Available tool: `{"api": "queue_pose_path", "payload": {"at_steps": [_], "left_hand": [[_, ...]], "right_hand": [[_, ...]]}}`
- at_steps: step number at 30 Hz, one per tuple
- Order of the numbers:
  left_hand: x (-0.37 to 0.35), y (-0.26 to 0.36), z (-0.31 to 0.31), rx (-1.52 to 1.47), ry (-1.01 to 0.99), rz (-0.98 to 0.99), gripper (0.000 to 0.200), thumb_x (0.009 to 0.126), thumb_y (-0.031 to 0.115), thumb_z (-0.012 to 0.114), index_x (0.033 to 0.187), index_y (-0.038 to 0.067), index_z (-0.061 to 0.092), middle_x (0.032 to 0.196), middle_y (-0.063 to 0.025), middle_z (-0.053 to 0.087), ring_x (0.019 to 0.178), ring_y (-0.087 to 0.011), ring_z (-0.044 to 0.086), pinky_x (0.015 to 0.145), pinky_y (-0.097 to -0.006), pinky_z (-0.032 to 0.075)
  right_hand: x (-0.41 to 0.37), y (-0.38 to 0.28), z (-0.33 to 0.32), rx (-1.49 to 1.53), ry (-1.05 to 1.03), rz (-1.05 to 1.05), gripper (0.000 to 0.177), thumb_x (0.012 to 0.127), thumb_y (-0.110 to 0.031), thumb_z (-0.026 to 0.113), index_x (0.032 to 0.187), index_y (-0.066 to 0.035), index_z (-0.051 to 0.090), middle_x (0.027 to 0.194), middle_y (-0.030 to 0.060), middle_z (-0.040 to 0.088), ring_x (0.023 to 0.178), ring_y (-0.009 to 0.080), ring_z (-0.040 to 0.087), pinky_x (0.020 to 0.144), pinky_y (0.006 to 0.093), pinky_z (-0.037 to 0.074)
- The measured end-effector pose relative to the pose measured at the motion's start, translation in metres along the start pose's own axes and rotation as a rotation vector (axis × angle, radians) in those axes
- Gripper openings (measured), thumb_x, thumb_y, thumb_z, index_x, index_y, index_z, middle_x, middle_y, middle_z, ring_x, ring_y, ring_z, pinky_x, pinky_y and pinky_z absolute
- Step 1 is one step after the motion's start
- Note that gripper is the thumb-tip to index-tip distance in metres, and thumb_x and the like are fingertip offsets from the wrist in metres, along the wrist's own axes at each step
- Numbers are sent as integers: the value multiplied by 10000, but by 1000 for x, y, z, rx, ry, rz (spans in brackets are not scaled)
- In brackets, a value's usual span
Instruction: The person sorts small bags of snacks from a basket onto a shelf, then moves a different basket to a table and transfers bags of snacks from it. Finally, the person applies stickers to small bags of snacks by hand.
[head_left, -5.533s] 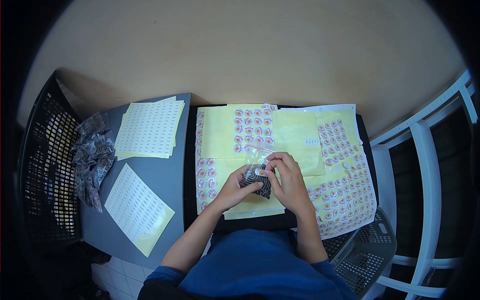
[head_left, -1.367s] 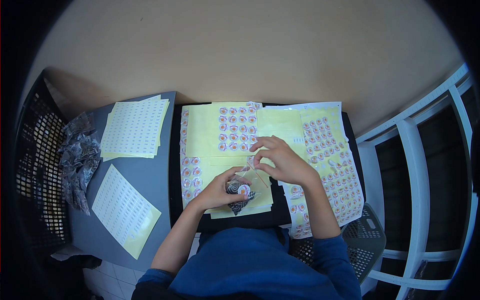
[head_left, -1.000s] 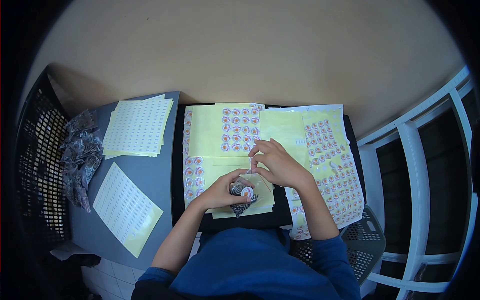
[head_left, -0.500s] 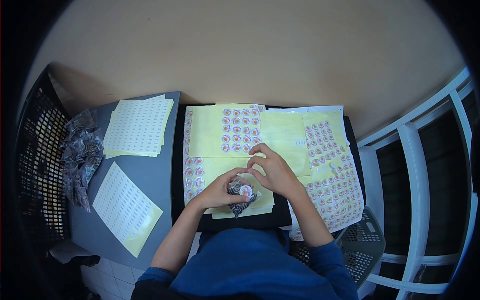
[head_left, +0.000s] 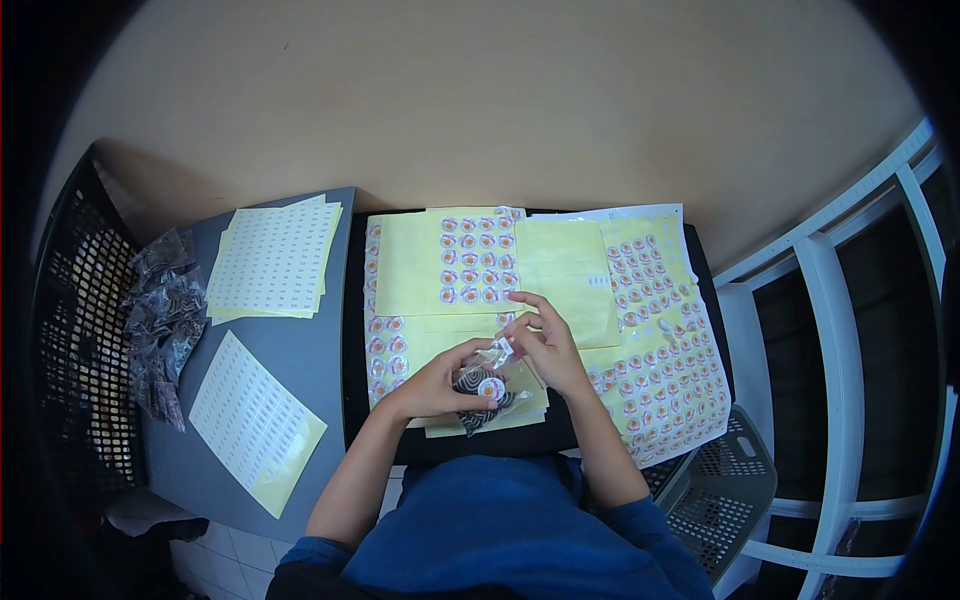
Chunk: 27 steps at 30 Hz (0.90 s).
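My left hand point(head_left: 441, 385) holds a small clear bag point(head_left: 474, 407) with dark, striped contents and a round orange-and-white sticker on its front. Beside the bag's top, my right hand point(head_left: 545, 350) has its thumb and index finger pinched near a small white label point(head_left: 502, 346) with print on it. Whether the fingers grip the label or the bag's top edge is too small to tell. Under the hands lie yellow backing sheets point(head_left: 410, 270), some with rows of round stickers point(head_left: 480, 255).
Two groups of printed label sheets point(head_left: 270, 255) lie on the grey table point(head_left: 180, 460) at left. Several filled bags point(head_left: 165, 320) lie beside a black perforated basket point(head_left: 85, 330). A grey basket point(head_left: 725, 490) stands low at right, near a white metal frame point(head_left: 835, 370).
My right hand has moved slightly right and down. A small white label now shows at the bag's top, by its fingertips. The camera view has shifted a little.
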<state>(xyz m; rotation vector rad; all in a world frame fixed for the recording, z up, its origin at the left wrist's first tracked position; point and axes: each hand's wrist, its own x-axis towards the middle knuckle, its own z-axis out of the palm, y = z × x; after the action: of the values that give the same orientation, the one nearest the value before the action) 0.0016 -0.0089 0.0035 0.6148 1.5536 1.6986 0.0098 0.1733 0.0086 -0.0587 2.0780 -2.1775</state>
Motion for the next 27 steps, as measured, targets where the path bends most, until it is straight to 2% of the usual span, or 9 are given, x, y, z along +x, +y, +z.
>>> {"api": "queue_pose_path", "payload": {"at_steps": [9,13,14,15,16,17,18,23,27], "left_hand": [[-1,-1,-1,101,60,16,662,661,45,689,1200,51,307,984,-79,553,940,-119,506,807,-252,409],[-8,13,-6,55,112,12,690,694,122,672,1241,101,252,1147,-77,458,1075,-149,423,843,-320,405],[-12,25,-12,167,206,49,676,708,134,657,1247,109,250,1175,-75,433,1092,-163,410,853,-340,399],[-17,38,-18,280,299,84,662,722,146,642,1253,117,248,1204,-72,407,1108,-177,397,862,-361,394],[-26,53,-25,326,398,117,655,722,135,631,1259,120,256,1176,-70,438,1101,-191,409,864,-361,383],[-35,64,-38,461,512,155,650,703,133,643,1248,119,287,1159,-67,458,1099,-183,411,848,-353,381],[-46,71,-50,498,652,209,622,697,137,645,1229,116,322,1132,-61,484,1093,-171,416,830,-337,378],[-116,58,-151,776,1440,127,410,711,181,632,1070,68,470,1071,-94,517,988,-211,475,793,-348,386],[-168,46,-198,1248,1632,-130,359,711,80,566,1061,77,483,1114,-87,483,1042,-272,431,868,-385,328]], "right_hand": [[-21,-3,4,-63,74,-70,514,730,2,587,1191,-11,358,759,56,574,685,93,569,603,202,458],[-43,-12,-37,-132,550,-280,389,701,49,599,1066,21,467,828,49,568,709,115,576,648,220,478],[-54,-19,-62,-474,693,-559,306,690,61,598,983,17,523,880,53,551,740,119,567,664,230,483],[-69,-23,-87,-253,889,-524,298,677,74,597,962,6,539,881,58,545,764,122,555,677,234,483],[-89,-25,-124,-601,1079,-605,368,678,73,600,1026,-4,505,841,65,551,772,136,555,686,238,483],[-108,-37,-141,-466,1141,-735,415,688,47,616,1075,-8,477,811,79,558,754,146,557,688,235,478],[-134,-40,-169,-740,1381,-633,385,713,22,613,1073,-4,479,814,103,570,758,154,560,706,239,478],[-258,-8,-233,-1007,1931,-333,315,732,-123,636,1004,-3,532,866,135,599,811,211,589,721,298,488],[-302,49,-219,-1051,1987,-235,276,733,-136,618,967,-9,547,853,128,600,788,227,586,710,306,481]]}}
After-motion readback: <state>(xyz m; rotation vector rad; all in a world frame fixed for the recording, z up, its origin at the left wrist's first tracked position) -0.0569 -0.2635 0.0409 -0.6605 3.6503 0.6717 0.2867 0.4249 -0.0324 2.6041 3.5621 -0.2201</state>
